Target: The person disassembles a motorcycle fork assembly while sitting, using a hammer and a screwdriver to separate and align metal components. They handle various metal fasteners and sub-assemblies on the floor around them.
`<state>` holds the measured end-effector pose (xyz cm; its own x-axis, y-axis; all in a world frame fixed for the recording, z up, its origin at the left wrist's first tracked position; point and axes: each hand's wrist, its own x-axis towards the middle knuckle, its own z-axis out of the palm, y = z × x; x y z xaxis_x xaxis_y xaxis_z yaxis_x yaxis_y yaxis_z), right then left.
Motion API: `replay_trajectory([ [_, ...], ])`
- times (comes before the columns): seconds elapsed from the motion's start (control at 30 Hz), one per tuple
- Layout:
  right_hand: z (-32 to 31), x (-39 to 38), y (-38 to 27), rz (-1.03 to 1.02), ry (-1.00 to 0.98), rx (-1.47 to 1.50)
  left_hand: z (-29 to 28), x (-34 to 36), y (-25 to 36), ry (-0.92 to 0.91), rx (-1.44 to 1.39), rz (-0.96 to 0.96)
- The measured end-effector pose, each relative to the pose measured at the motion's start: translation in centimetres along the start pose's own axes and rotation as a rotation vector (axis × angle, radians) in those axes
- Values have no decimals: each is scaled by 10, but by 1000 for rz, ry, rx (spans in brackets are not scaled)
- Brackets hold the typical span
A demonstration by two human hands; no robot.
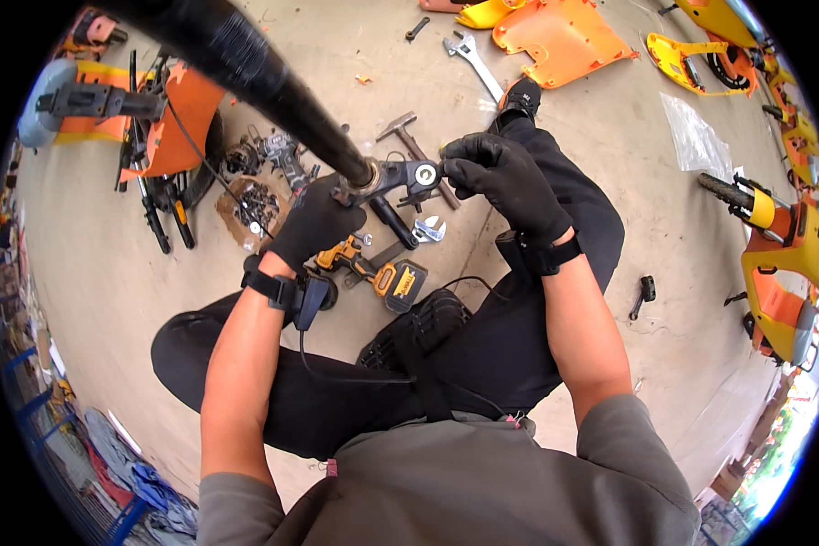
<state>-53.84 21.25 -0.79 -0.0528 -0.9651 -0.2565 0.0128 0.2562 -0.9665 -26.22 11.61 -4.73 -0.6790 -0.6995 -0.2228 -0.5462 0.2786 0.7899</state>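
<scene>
Left hand [318, 223] curls round near end of black tube [278, 96], which runs far left; probably heavy, stiff, best held by its bracket [396, 176]. Right hand [510, 182] bunches fingertips at bracket's right end; cannot tell if pinching anything.

We note the tube [291, 109] above the floor [682, 391]; on the floor, small parts [257, 200] in a box [235, 224] left of a cordless tool [344, 258], a hammer [419, 155] ahead, an adjustable wrench [478, 68] near the right shoe [522, 96].

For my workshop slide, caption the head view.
Gloved left hand holds a black tube near its end fitting, right hand at that fitting, hammer and power tool on the floor.
</scene>
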Motion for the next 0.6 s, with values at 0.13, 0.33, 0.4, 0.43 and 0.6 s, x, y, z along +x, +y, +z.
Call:
replay_trajectory([
  [0.13, 8, 6, 4, 19, 11, -33, 2, -2, 11, 32, -41, 9],
  [0.33, 23, 10, 6, -64, 89, -202, 5, -2, 7, 78, -17, 61],
  [0.4, 24, 13, 10, -105, 93, -303, 5, 0, 4, 67, -44, 52],
  [0.43, 24, 14, 12, -126, 96, -352, 5, 0, 4, 60, -58, 48],
  [0.6, 23, 19, 22, -180, 144, -457, 6, 1, -1, 97, -11, 138],
])
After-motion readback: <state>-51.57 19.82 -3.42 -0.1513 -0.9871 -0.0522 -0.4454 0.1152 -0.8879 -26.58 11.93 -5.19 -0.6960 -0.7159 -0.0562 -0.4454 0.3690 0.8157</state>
